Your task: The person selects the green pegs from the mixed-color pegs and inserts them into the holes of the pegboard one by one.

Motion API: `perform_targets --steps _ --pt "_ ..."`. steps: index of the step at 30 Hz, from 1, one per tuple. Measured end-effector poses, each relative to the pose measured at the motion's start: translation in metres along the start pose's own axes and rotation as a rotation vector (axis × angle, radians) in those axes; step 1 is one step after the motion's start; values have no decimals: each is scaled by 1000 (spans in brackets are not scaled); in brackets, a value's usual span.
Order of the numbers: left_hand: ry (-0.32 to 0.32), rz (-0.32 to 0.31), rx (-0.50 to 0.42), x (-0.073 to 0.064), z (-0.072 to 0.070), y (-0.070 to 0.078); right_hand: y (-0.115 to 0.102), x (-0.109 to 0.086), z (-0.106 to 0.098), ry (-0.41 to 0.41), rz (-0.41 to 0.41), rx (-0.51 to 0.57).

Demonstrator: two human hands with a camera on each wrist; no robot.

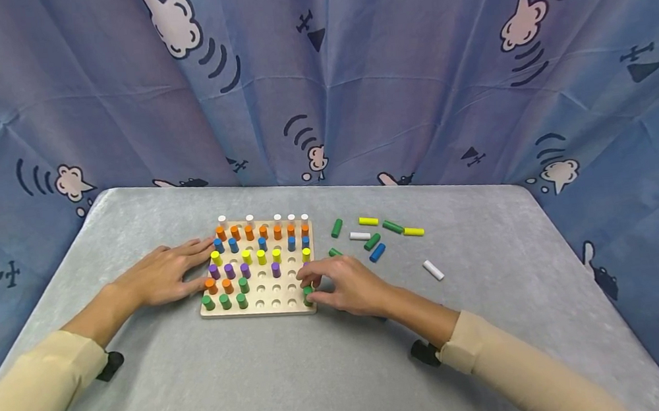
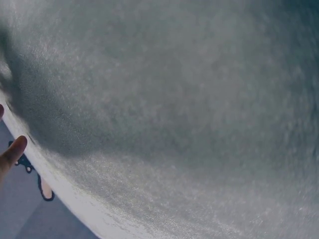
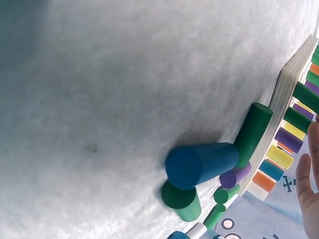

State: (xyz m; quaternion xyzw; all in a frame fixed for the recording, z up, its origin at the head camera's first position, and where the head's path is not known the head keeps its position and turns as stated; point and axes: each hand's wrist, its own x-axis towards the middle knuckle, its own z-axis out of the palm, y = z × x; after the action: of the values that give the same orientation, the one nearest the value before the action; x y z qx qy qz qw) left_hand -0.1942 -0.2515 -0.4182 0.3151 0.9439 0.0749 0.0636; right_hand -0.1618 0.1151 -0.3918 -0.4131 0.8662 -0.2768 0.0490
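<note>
"Pegboard (image 1: pixel 269 296): where does it sit?"

"Flat on the grey tabletop (image 1: pixel 233 380), left of the middle in the head view, between the two hands."

"Start at the left, then. What about the left hand (image 1: pixel 169 274)?"

"It lies fairly wide, fingers stretched out and thumb apart, tips at the board's left edge. The left wrist view catches only fingertips (image 2: pixel 18 146), so from there I cannot tell what they touch."

"And on the board?"

"Upright pegs in rows: white pegs (image 1: pixel 278 220) along the far edge, then orange pegs (image 1: pixel 249 233), blue pegs (image 1: pixel 262 244), yellow pegs (image 1: pixel 261 257) and purple pegs (image 1: pixel 275 270). Nearer, two more orange ones stand left of a green one, and three green pegs (image 1: pixel 225 302) start the nearest row."

"The right hand (image 1: pixel 346 286)?"

"Narrow, at the near right corner, thumb and fingers pinching an upright green peg (image 1: pixel 307 295). It hides part of the right-hand column."

"Further right?"

"Loose pegs (image 1: pixel 372 242) in green, yellow, white and blue, a white peg (image 1: pixel 433 269) farthest out. The right wrist view also shows a blue peg (image 3: pixel 199 164) and a purple peg (image 3: pixel 234 176) lying near the board."
</note>
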Motion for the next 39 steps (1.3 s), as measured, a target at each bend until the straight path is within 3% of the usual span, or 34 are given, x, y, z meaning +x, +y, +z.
perform_targets --steps 13,24,30,39 --pt "1 0 -3 -1 0 0 2 -3 -8 11 33 38" --pt "5 3 -4 -1 -1 0 27 -29 -34 60 136 36" --pt "2 1 -4 -1 -1 0 41 -47 -45 10 177 18" --pt "7 3 -7 -1 -1 0 59 -68 -48 -119 165 122"
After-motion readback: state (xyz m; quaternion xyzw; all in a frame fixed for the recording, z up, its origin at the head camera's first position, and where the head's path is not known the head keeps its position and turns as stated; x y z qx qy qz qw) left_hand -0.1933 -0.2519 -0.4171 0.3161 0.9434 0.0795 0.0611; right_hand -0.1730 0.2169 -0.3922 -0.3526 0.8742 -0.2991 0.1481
